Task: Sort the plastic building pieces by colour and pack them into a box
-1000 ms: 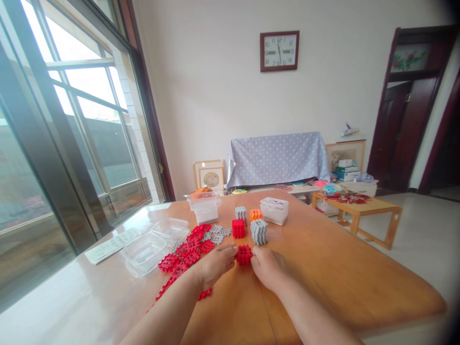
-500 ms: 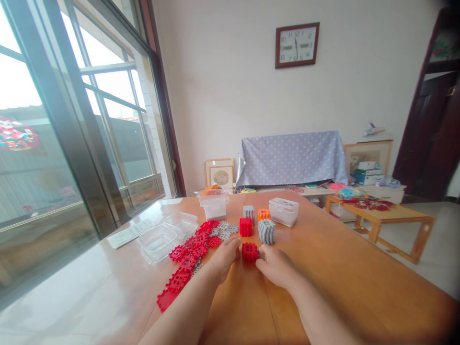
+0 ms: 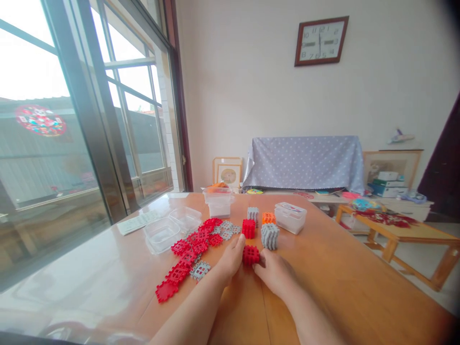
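A stack of red notched plastic tiles [image 3: 250, 255] lies on the table between my two hands, the tiles standing on edge side by side. At its right end my right hand [image 3: 275, 270] pinches the stack between thumb and fingers. My left hand [image 3: 232, 256] is beside the left end, fingers stretched and held flat against or very near it. Just beyond are another red stack [image 3: 248, 229], a grey stack [image 3: 270, 236], a smaller grey stack [image 3: 253, 214] and an orange stack [image 3: 269, 218]. Loose red tiles [image 3: 189, 257] spread left of my left forearm, with grey tiles [image 3: 200, 270] among them.
Clear plastic boxes [image 3: 162, 235] sit open at the left by a paper sheet [image 3: 138, 222]. A clear container with orange pieces [image 3: 219, 202] and a lidded box [image 3: 290, 218] stand at the back. A low wooden table [image 3: 417, 230] is at the right.
The view has swung slightly left. My left hand has come closer to the red stack, and a grey tile beside my left forearm is now uncovered. My right hand stays at the stack's right end.
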`<state>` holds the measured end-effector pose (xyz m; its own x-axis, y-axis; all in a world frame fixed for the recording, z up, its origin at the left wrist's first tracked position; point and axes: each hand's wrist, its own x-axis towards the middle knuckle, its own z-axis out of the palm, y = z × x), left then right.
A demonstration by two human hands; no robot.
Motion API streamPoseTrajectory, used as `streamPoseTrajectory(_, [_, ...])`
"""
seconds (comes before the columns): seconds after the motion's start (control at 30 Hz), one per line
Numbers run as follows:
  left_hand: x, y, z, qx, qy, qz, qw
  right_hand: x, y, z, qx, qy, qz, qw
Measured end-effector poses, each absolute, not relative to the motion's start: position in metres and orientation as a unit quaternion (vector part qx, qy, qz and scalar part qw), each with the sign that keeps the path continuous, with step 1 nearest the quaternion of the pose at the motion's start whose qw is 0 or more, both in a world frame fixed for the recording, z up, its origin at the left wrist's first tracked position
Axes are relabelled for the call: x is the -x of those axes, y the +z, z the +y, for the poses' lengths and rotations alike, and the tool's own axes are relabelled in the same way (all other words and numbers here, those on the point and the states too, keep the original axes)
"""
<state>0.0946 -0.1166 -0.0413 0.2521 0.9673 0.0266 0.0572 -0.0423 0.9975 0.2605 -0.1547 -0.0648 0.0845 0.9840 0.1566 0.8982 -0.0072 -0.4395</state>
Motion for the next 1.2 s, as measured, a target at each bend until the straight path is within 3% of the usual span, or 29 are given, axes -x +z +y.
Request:
streamPoseTrajectory(0.43, [-0.084, -0.061, -0.115, -0.560, 0.454, 0.383, 0.578, -0.260, -0.065, -0.156, 0.701, 0.118, -0.667, 0.225])
streamPoseTrajectory(1.0, [-0.085, -0.087, -0.100, -0.665, 0.440, 0.356, 0.487, -0.256, -0.058, -0.162, 0.696, 0.129, -0.658, 0.256])
streamPoseTrajectory(1.2, [-0.087, -0.088, -0.100, -0.654, 0.472, 0.389, 0.444, -0.257, -0.056, -0.164, 0.700, 0.072, -0.665, 0.249])
